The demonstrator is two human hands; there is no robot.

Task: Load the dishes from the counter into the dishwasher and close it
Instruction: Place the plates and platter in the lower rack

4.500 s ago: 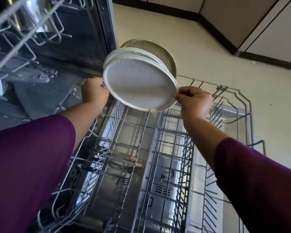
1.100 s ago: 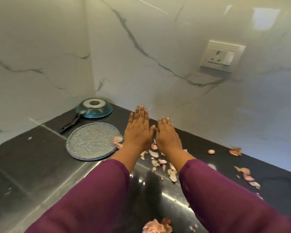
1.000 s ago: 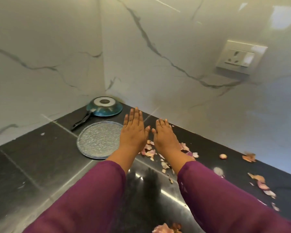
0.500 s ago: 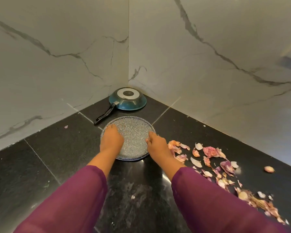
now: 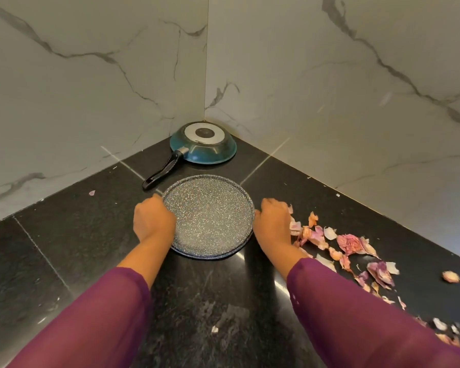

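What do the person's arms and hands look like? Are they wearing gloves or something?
No gloves. The left hand and right hand are bare. The left sleeve and right sleeve are long, plain, dark purple, slightly see-through cloth, ending short of the wrists. No watch or bangle shows.

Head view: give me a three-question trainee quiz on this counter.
1. True or false: the pan lies upside down.
2. Fill in: the peels lie on the ____ side of the plate.
3. Which thing do the left hand and right hand grip by its rim? A) plate B) pan C) peels
Key: 1 true; 2 right; 3 A.
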